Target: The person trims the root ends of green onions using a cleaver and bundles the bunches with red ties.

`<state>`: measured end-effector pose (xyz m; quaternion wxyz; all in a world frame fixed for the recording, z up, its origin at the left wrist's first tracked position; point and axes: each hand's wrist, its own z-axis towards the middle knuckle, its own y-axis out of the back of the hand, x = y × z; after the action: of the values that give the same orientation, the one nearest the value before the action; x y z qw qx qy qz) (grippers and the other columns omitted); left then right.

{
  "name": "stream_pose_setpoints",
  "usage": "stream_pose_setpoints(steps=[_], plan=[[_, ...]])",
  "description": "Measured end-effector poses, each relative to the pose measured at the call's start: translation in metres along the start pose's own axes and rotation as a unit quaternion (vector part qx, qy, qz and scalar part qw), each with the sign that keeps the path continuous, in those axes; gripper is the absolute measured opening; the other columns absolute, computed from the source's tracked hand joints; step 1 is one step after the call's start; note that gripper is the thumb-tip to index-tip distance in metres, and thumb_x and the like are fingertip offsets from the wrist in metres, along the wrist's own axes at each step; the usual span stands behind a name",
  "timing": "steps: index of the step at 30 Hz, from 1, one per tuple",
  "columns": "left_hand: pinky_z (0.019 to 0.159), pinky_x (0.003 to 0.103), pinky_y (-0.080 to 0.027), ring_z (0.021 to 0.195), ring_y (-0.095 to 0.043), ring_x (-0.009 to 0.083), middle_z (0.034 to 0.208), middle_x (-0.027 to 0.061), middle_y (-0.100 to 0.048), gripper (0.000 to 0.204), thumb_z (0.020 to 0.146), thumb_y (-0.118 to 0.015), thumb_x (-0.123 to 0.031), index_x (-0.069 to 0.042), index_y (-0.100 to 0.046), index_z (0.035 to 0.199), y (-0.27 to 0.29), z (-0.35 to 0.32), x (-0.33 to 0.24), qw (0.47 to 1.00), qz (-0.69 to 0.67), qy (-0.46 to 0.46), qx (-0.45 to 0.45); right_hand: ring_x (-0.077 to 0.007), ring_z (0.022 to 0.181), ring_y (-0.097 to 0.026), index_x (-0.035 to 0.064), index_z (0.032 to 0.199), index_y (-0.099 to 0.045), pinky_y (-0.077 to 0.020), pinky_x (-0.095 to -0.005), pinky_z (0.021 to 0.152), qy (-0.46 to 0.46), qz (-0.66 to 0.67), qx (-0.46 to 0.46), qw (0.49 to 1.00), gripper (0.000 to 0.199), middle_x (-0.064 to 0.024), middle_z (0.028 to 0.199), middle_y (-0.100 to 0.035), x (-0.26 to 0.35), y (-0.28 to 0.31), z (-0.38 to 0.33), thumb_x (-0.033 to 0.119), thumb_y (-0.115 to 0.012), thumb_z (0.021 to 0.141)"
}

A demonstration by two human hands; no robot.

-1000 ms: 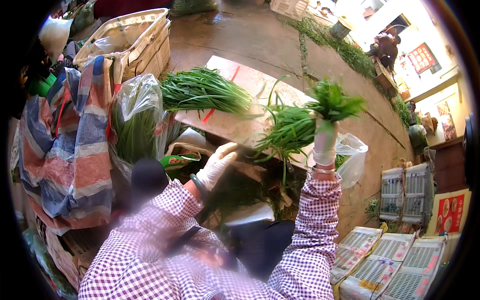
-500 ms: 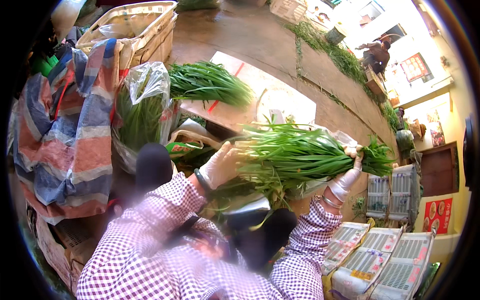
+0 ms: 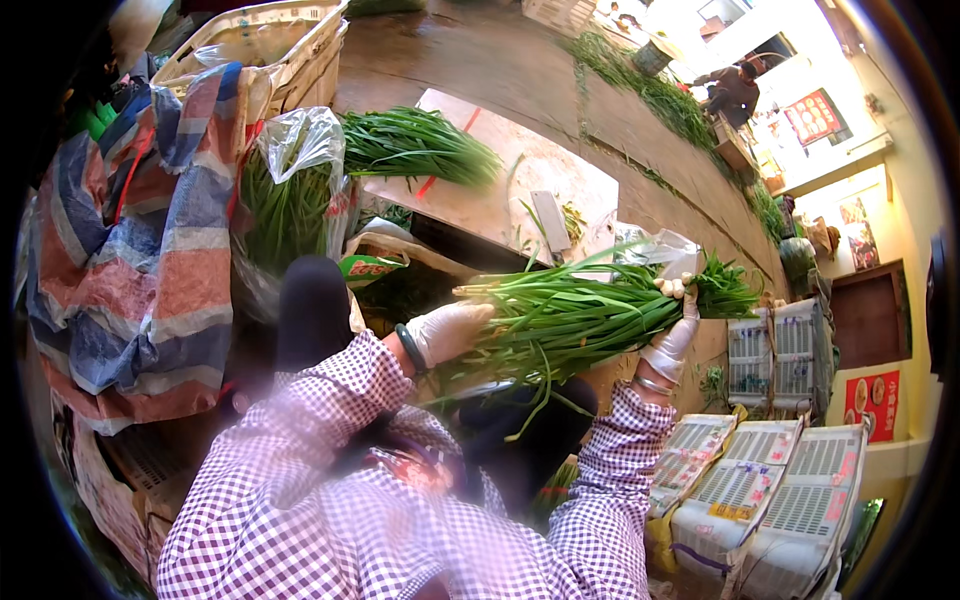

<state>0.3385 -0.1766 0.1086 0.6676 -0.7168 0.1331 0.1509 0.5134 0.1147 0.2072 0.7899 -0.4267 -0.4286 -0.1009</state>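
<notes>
A long bunch of green chives [image 3: 590, 315] lies across in front of me, pale stem ends to the left and leaf tips to the right. Near the leaf tips, my right hand [image 3: 677, 325] in a white glove is closed around the bunch, fingertips showing on top. My gloved left hand [image 3: 447, 334] has its fingers curled against the lower side of the stem end, with leaves partly hiding the fingertips. Some loose leaves droop from the underside over my dark-clad knee. Beyond it, a second chive bunch [image 3: 420, 145] rests on a pale board [image 3: 520, 125].
A flat grey rectangular piece [image 3: 550, 222] and leaf scraps lie on the board. To the left are a clear bag of greens [image 3: 290, 215], a striped woven sack [image 3: 150, 260] and a cream crate [image 3: 300, 60]. White slatted crates [image 3: 730, 480] stand lower right. A person [image 3: 735, 95] sits far off.
The bunch and my right hand have shifted slightly left and lower. My left hand has moved from the stem ends to the bunch's lower side, and the grey piece shows more fully.
</notes>
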Motion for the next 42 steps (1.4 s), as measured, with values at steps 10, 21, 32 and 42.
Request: stream_pose_setpoints(steps=[10,21,32,42], plan=[[0.112,0.041,-0.031,0.129,-0.046,0.0262,0.142,0.0106,-0.048,0.066,0.086,-0.068,-0.030,-0.005,-0.043,0.141,-0.017,-0.024,0.015,0.990,-0.075,-0.054,0.104,-0.0139,0.077,-0.046,0.0061,0.099,-0.056,-0.0424,-0.0339,0.089,-0.017,0.031,0.067,0.997,0.013,0.0017,0.079,-0.045,0.035,-0.016,-0.032,0.016,-0.062,0.093],[0.094,0.031,-0.045,0.097,-0.060,0.0137,0.105,0.0043,-0.068,0.030,0.083,-0.074,-0.012,0.000,-0.067,0.109,-0.005,-0.007,0.033,0.979,0.199,0.038,-0.022,-0.0143,0.078,-0.049,0.0046,0.101,-0.058,-0.0434,-0.0346,0.090,-0.026,0.011,0.067,0.997,0.015,0.0011,0.080,-0.050,0.028,-0.006,-0.038,0.016,-0.061,0.093],[0.072,0.026,-0.050,0.078,-0.061,0.0099,0.090,0.0029,-0.068,0.018,0.089,-0.063,-0.012,0.002,-0.068,0.099,0.003,0.004,0.059,0.920,0.313,-0.024,-0.233,-0.0144,0.074,-0.051,0.0032,0.095,-0.060,-0.0439,-0.0354,0.087,-0.003,-0.091,-0.006,0.996,0.019,-0.0003,0.076,-0.053,0.023,-0.029,-0.048,0.022,-0.063,0.093],[0.067,0.024,-0.047,0.071,-0.057,0.0076,0.081,0.0000,-0.067,0.014,0.089,-0.062,-0.009,0.001,-0.068,0.097,0.022,0.007,0.065,0.908,0.342,-0.031,-0.241,-0.0166,0.073,-0.053,0.0043,0.087,-0.061,-0.0463,-0.0367,0.087,0.029,-0.170,-0.048,0.984,0.020,-0.0015,0.076,-0.055,0.029,-0.050,-0.056,0.022,-0.061,0.095]])
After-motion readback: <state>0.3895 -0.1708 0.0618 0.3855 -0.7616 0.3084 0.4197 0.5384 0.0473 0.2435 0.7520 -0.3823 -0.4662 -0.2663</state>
